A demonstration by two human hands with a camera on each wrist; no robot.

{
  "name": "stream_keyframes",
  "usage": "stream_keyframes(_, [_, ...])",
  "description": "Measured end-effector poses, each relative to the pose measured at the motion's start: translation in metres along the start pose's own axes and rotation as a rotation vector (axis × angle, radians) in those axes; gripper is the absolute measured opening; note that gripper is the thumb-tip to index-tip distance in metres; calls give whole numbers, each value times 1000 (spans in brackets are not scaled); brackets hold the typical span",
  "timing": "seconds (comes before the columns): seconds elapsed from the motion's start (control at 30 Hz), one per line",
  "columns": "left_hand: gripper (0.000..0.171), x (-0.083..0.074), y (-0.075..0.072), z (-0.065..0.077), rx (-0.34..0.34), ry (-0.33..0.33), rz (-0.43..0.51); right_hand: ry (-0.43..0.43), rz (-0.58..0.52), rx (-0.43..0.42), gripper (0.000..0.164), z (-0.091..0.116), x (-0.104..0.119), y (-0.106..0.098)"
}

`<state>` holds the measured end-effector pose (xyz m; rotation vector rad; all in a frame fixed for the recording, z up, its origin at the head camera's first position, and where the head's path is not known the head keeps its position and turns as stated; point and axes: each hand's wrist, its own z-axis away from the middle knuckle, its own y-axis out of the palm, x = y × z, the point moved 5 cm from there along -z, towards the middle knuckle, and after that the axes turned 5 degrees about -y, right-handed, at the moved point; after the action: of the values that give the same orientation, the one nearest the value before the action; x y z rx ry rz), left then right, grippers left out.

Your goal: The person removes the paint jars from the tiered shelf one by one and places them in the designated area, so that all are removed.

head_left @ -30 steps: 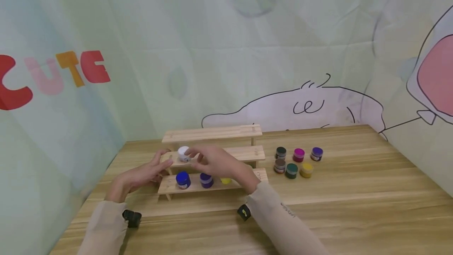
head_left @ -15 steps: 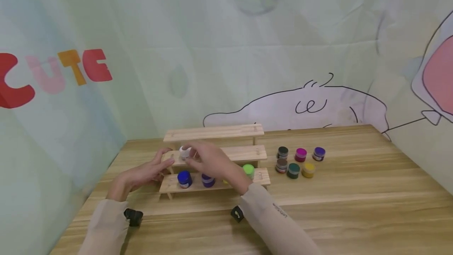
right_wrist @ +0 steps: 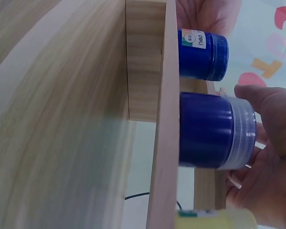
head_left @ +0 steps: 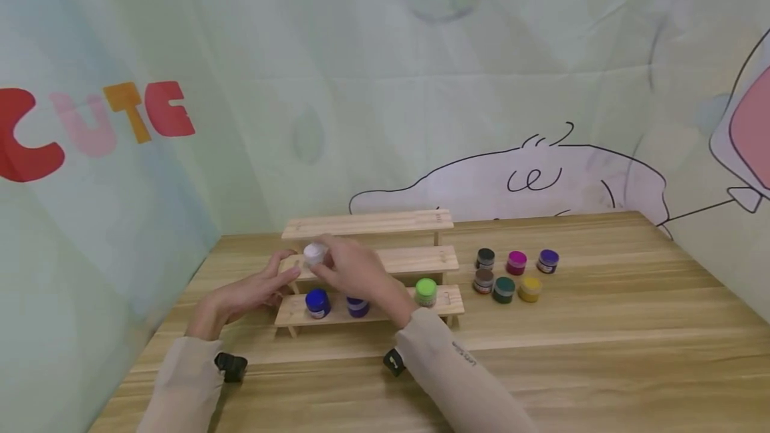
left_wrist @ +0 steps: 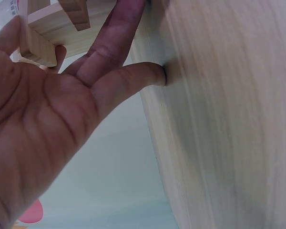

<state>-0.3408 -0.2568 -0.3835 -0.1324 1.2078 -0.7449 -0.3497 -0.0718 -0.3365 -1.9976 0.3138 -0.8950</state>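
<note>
In the head view, a three-step wooden rack (head_left: 397,313) stands on the table. My right hand (head_left: 355,271) pinches a white paint jar (head_left: 313,254) between thumb and fingers at the left of the middle step. My left hand (head_left: 249,293) holds the left end of that step, its thumb at the front; in the left wrist view its other fingers (left_wrist: 126,83) reach down to the tabletop. On the lowest step stand a blue jar (head_left: 317,303), a violet-blue jar (head_left: 357,307) and a light green jar (head_left: 426,293). A yellow jar (right_wrist: 217,219) shows only in the right wrist view.
To the right of the rack, several paint jars stand on the table in two rows, among them a black jar (head_left: 485,259), a magenta jar (head_left: 517,262) and a yellow-ochre jar (head_left: 530,289). A printed curtain (head_left: 271,119) hangs behind the table.
My right hand has closed its fingers round the white jar, which has shifted slightly left and back on the step. The green jar has come into sight. My left hand stays in place.
</note>
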Motion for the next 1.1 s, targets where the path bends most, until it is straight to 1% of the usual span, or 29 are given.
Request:
stream_keyframes(0.1, [65,1,-1,1,-2,1,-2,15,28,-1,48,-1,2,2])
stream_keyframes(0.4, [66,0,-1,1,12,7,2,51,96,-47,41,0,2,2])
stream_keyframes(0.57, [65,-1,-1,1,11,3,5,49,114,-35,43,2,0,0])
stream_keyframes(0.67, [64,-1,0,1,13,4,4,42,110,-21,46,4,-1,-3])
stream_keyframes(0.73, [64,-2,0,1,14,5,4,43,87,-15,47,6,-1,-6])
stream_keyframes(0.87, [64,-3,1,1,17,11,2,53,54,-20,43,11,-3,-11])
stream_keyframes(1.1, [62,-2,2,2,15,24,-12,93,38,-3,43,20,-13,-19])
